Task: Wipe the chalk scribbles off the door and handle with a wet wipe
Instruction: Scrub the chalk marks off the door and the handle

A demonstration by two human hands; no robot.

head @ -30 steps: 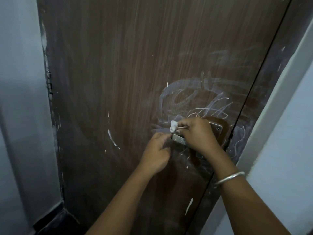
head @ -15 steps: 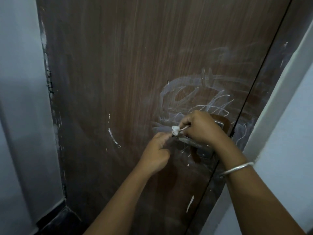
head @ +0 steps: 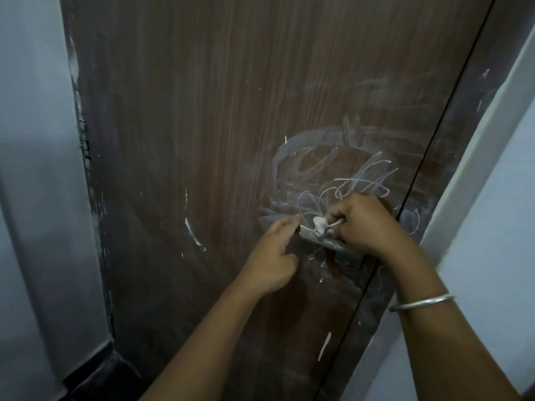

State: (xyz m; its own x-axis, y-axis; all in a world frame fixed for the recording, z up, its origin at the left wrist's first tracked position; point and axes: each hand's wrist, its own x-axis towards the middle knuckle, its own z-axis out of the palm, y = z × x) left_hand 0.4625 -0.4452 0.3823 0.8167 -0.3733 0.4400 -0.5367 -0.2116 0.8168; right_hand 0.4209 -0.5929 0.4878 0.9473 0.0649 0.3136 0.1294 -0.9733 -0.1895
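Head view shows the dark brown wood-grain door (head: 202,140) filling the middle of the frame, with a grey-white wall (head: 29,169) down the left edge and the white door frame (head: 477,175) slanting down the right; my right hand (head: 367,224), right of centre, is curled tight, thumb and fingers pinching the small white crumpled wet wipe (head: 319,224) so that only a wad pokes out toward the left; I hold it bunched like that, I judge, so a firm damp point can press on a narrow surface; the wad sits on top of the flat silver metal lever handle (head: 309,235), near its free end, which is where the wiping is now; my left hand (head: 272,256), just left of and below it, grips nothing; its forefinger (head: 289,224) is stretched out with the tip touching at the lever's end, the other fingers loosely folded, probably to steady the lever against the rubbing; the pale chalk scribbles (head: 333,172) loop thickly above the handle, with fainter smears toward the upper right and stray marks lower down, so I reckon most of the door is yet to be cleaned; a thin silver bangle (head: 421,303) rides my right wrist at lower right, clear of the work.
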